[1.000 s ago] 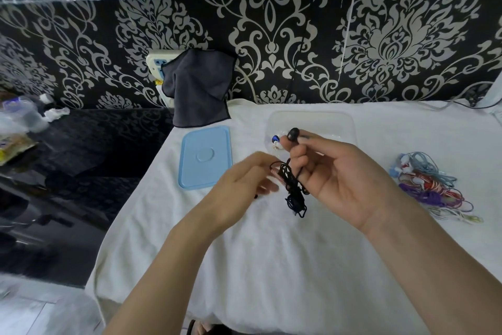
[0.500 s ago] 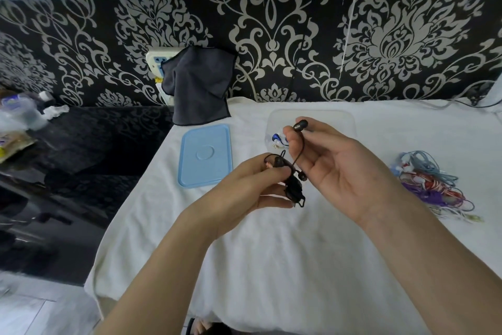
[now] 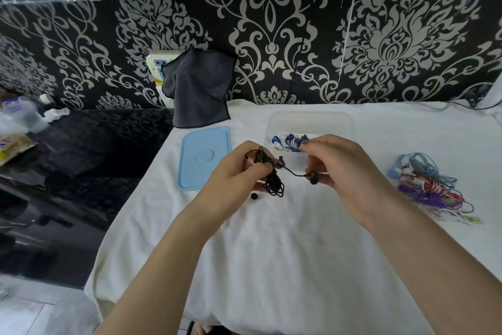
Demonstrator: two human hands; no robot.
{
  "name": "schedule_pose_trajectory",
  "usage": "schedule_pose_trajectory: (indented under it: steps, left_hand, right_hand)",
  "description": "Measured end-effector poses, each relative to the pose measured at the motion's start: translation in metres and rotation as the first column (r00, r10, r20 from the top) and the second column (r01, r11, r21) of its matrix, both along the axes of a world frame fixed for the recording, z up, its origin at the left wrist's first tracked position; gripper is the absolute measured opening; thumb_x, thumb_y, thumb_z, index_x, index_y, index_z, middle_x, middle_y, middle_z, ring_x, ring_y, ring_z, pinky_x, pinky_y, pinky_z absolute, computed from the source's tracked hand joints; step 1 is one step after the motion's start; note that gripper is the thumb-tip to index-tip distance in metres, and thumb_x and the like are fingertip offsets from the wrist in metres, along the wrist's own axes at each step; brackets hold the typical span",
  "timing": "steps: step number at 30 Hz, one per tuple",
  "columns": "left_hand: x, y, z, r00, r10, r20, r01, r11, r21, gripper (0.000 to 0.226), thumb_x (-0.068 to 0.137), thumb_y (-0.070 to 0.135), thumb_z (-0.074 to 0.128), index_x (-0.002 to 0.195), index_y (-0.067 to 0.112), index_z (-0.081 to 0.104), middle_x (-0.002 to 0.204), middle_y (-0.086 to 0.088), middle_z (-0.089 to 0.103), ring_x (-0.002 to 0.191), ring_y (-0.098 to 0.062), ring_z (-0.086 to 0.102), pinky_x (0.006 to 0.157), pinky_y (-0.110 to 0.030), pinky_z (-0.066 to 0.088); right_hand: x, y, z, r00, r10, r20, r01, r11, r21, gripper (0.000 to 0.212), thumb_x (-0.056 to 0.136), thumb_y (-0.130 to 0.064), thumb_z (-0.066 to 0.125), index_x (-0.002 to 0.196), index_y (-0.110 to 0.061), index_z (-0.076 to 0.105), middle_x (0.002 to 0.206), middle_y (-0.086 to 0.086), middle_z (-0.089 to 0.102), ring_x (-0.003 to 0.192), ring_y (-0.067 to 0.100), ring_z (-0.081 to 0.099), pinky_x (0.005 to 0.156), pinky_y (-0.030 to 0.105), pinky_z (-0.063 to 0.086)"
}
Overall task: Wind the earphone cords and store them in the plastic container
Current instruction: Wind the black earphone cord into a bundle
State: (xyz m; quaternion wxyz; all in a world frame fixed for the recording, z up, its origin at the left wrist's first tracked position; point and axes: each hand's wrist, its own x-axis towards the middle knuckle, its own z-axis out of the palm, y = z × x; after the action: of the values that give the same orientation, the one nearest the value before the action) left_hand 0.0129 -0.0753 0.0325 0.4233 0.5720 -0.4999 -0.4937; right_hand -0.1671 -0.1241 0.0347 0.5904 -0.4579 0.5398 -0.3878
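My left hand (image 3: 239, 171) had its fingers curled round the wound bundle of the black earphone cord (image 3: 274, 184), with loops hanging below the fist and a few showing above the knuckles. A short free length ran from that bundle across to my right hand (image 3: 345, 174), whose thumb and fingers pinched the cord just beside one black earbud (image 3: 313, 177); the bud hung at the fingertips. The two hands were near each other, held above the white cloth (image 3: 271, 253). Just below the left hand a small black ear tip (image 3: 254, 195) lay loose on the cloth.

The plastic container (image 3: 311, 123) stood just beyond both hands, open, with blue and white earphones (image 3: 290, 142) lying inside it. Its blue lid (image 3: 203, 156) lay flat beside the left hand, on the outer side. Well out past the right hand sat a tangled heap of coloured earphones (image 3: 429, 188), blue, red and purple.
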Motion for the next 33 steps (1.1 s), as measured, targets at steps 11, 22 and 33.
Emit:
schedule_pose_trajectory:
  steps: [11,22,33]
  left_hand:
    - [-0.004,0.002,-0.002,0.977,0.080,0.197,-0.039,0.978,-0.206,0.015,0.093,0.008,0.070,0.098,0.022,0.065,0.094,0.000,0.069,0.085,-0.041,0.065,0.067,-0.044,0.054]
    - [-0.004,0.000,-0.005,0.956,0.094,0.278,-0.041,0.981,-0.188,0.009,0.093,0.017,0.071,0.096,0.022,0.064,0.091,0.004,0.069,0.081,-0.030,0.068,0.073,-0.041,0.058]
    - [0.003,-0.005,-0.016,0.973,0.045,0.226,-0.079,0.987,0.142,0.019,0.100,0.007,0.045,0.101,0.010,0.064,0.084,-0.005,0.068,0.074,-0.016,0.073,0.083,-0.044,0.059]
  right_hand:
    - [0.009,0.007,-0.009,0.987,0.159,0.022,-0.160,0.986,0.051,0.012,0.092,-0.017,0.064,0.100,-0.012,0.073,0.085,0.004,0.071,0.070,0.015,0.063,0.066,0.029,0.054]
    - [0.007,0.010,-0.002,0.993,0.114,0.000,-0.111,0.971,-0.212,0.007,0.087,-0.012,0.073,0.093,-0.015,0.070,0.077,-0.001,0.074,0.069,0.011,0.063,0.064,0.025,0.049]
    - [0.005,0.015,0.000,0.994,0.088,-0.071,-0.105,0.954,-0.279,0.010,0.091,-0.009,0.070,0.100,-0.010,0.072,0.075,0.000,0.073,0.057,-0.004,0.061,0.050,0.008,0.043]
